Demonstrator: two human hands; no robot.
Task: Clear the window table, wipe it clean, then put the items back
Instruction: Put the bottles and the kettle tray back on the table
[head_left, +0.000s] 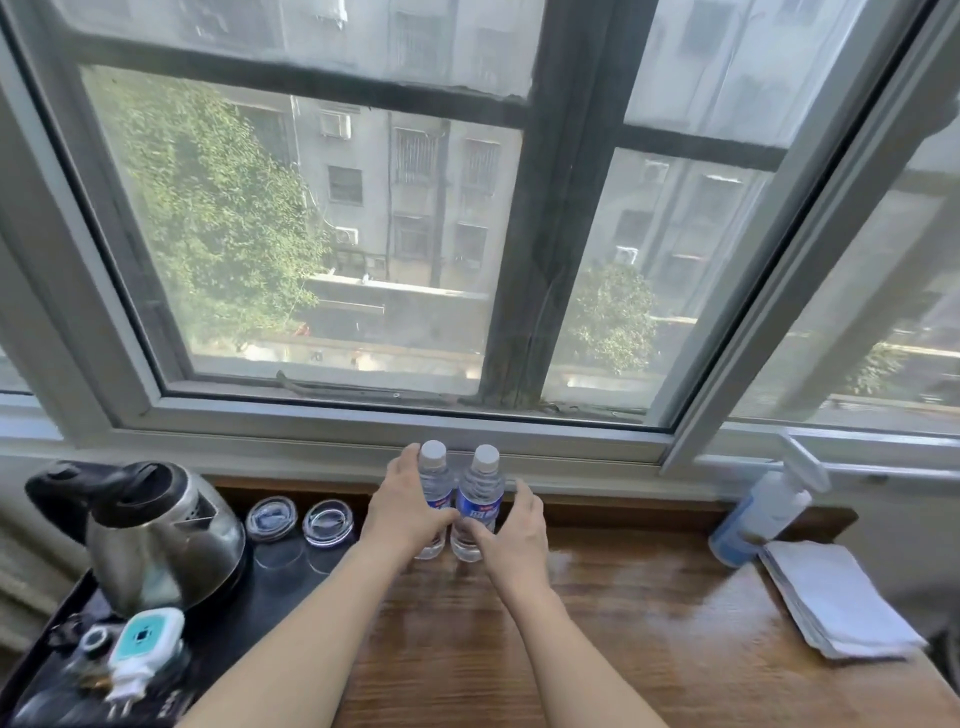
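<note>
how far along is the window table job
Looks late in the job: the table shines as if wiped, and the folded cloth and spray bottle sit aside. In hand: left hand and right hand hold two water bottles by the window. Whether more items remain can't be told.

Both bare forearms reach forward, converging. Left hand (406, 506) wraps fingers around left clear plastic water bottle with white cap (432, 470), thumb across its front. Right hand (511, 525) half curled beside right clear plastic water bottle, blue label (480, 491), thumb touching its lower front; grip unclear.
</note>
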